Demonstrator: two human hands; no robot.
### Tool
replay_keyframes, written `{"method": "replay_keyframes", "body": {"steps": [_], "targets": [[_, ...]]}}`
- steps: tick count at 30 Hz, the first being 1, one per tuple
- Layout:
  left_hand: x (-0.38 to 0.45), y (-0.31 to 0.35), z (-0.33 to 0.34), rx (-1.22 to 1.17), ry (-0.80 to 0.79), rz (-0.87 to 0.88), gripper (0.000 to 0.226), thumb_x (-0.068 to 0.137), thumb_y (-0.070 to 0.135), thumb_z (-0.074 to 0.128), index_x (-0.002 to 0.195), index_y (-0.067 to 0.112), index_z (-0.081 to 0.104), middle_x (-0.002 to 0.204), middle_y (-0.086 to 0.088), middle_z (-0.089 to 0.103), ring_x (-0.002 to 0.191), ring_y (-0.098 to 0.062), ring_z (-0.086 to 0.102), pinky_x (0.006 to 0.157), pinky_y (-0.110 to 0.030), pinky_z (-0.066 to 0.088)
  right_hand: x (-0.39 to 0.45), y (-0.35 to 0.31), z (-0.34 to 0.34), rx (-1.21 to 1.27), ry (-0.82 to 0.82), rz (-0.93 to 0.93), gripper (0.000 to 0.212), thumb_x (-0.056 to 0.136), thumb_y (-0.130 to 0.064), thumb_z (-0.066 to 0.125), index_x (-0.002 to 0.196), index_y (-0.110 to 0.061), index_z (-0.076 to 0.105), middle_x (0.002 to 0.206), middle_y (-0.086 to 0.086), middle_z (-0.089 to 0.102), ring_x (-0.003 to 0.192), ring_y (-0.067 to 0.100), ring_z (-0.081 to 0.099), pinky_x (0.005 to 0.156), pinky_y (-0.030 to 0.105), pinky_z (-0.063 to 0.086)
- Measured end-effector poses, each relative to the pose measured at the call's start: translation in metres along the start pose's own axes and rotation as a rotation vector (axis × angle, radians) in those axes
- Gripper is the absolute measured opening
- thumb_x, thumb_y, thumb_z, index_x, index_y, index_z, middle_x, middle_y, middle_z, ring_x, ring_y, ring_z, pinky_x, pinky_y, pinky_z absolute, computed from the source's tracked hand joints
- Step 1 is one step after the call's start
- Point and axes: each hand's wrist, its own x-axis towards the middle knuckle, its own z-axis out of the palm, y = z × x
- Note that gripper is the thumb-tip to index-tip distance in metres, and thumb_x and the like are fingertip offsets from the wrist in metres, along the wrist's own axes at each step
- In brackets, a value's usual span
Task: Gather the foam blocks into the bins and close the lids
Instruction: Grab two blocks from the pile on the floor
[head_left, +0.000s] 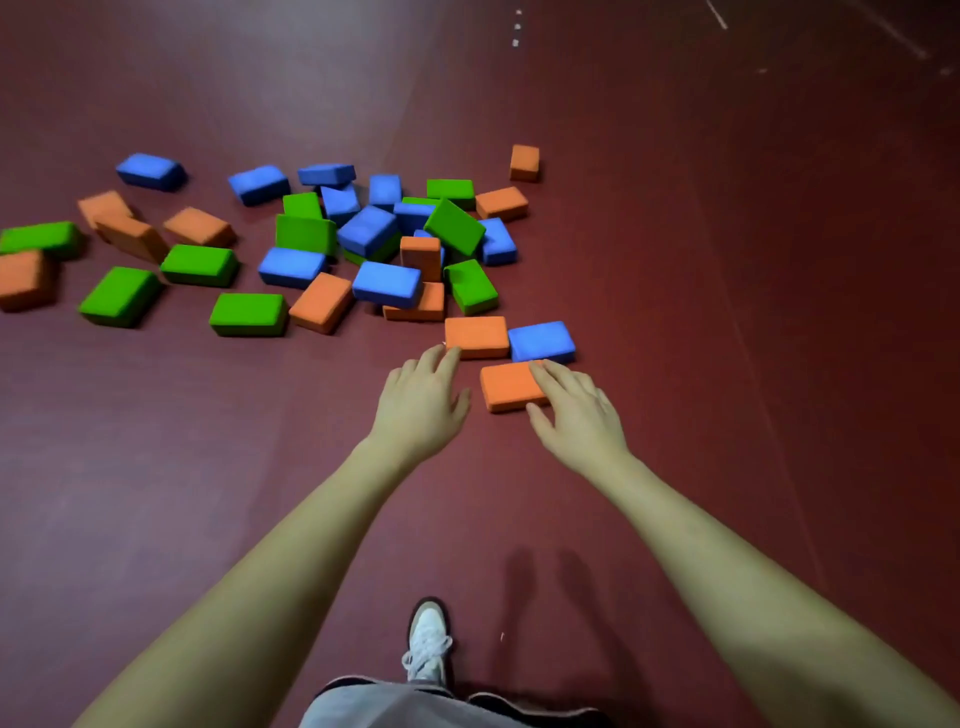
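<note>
Below the heap of foam blocks (363, 239) on the floor (727, 260), your right hand (576, 410) rests spread fingers on the nearest orange block (506, 387); your left hand (421, 400), fingers relaxed, reaches just beside a second orange block (475, 335).

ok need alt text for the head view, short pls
Both bare arms reach down to foam blocks on a dark red floor: the right hand rests on an orange block, the left hand open beside it. Blue, green and orange blocks lie scattered beyond.
</note>
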Motion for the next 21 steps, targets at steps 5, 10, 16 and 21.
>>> {"method": "replay_keyframes", "body": {"steps": [5,10,16,21], "targets": [[0.089,-0.029,-0.006,0.035,-0.023,0.050,0.058,0.097,0.036,0.045,0.148,0.014,0.029,0.151,-0.010,0.033,0.125,-0.034,0.043,0.099,-0.038,0.033,0.085,0.005,0.001,-0.010,-0.036,0.010,0.056,0.097,-0.032,0.049,0.149,-0.023,0.032,0.153,-0.002,0.034,0.137,0.022,0.031,0.102,0.035,0.031],[0.174,-0.044,0.003,0.043,-0.074,0.041,0.058,0.098,0.038,0.043,0.149,0.016,0.027,0.152,-0.009,0.032,0.128,-0.032,0.041,0.101,-0.037,0.032,0.165,0.028,0.006,-0.005,-0.069,0.024,0.056,0.097,-0.032,0.049,0.149,-0.022,0.032,0.153,-0.002,0.033,0.137,0.021,0.031,0.104,0.034,0.028],[0.283,-0.047,0.018,0.043,-0.106,0.031,0.058,0.098,0.038,0.043,0.149,0.016,0.028,0.153,-0.008,0.031,0.129,-0.031,0.040,0.103,-0.038,0.032,0.276,0.070,0.012,-0.024,-0.113,0.001,0.056,0.097,-0.034,0.048,0.149,-0.022,0.033,0.153,0.000,0.033,0.137,0.023,0.032,0.104,0.034,0.029],[0.377,-0.048,0.031,0.063,-0.126,0.001,0.059,0.097,0.038,0.043,0.149,0.016,0.028,0.153,-0.010,0.031,0.131,-0.032,0.039,0.104,-0.038,0.031,0.368,0.106,0.016,-0.012,-0.164,-0.045,0.056,0.096,-0.032,0.050,0.149,-0.022,0.034,0.153,0.000,0.035,0.137,0.023,0.033,0.104,0.037,0.032]]}}
